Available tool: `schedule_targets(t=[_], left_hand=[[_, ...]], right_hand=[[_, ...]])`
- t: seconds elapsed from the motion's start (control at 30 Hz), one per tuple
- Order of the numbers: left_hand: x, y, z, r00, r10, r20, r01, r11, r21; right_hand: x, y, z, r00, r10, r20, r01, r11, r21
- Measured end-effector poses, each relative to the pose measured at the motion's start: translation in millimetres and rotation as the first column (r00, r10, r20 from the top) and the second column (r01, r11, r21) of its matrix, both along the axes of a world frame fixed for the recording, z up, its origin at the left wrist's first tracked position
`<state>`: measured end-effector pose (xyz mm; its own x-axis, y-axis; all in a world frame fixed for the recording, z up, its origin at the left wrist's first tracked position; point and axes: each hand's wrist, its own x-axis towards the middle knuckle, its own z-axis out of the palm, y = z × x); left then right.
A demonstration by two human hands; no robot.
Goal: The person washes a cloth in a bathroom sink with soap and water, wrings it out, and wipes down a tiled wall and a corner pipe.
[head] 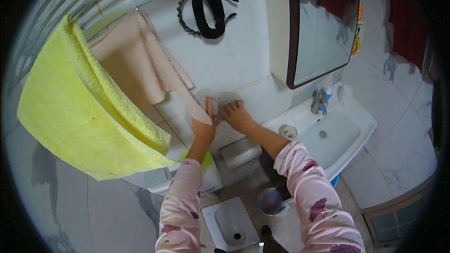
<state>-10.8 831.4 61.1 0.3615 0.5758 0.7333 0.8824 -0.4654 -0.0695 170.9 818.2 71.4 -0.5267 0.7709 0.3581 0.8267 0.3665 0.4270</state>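
A pale peach towel (128, 63) hangs from the metal rail at the upper left. One lower corner is drawn out to my left hand (204, 128), which grips it; the cloth hides much of the palm, and a finger points up beside it. Just to the right is my right hand (239, 116), bare, with its fingers a little apart and pointing towards the left hand. Its fingertips are slightly blurred. Both hands are in front of the white tiled wall. A bright yellow towel (84, 112) hangs nearer, left of the peach one.
A mirror cabinet (323, 38) juts from the wall above a white washbasin (337, 137) with a metal tap (320, 102). A small cup (289, 131) stands on the basin's rim. Black headbands (211, 14) hang on the wall. Below are a squat toilet (230, 223) and a bucket (270, 202).
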Motion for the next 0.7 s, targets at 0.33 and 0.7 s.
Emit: schedule_targets(t=[0.33,0.7], left_hand=[[125,11,103,0.971,-0.237,-0.041,0.24,0.952,0.188],[185,30,10,0.863,-0.341,-0.372,0.32,0.94,-0.118]], right_hand=[[103,23,51,0.93,0.148,-0.336,0.017,0.897,0.442],[112,62,-109,0.039,0.068,-0.997,0.324,0.943,0.077]])
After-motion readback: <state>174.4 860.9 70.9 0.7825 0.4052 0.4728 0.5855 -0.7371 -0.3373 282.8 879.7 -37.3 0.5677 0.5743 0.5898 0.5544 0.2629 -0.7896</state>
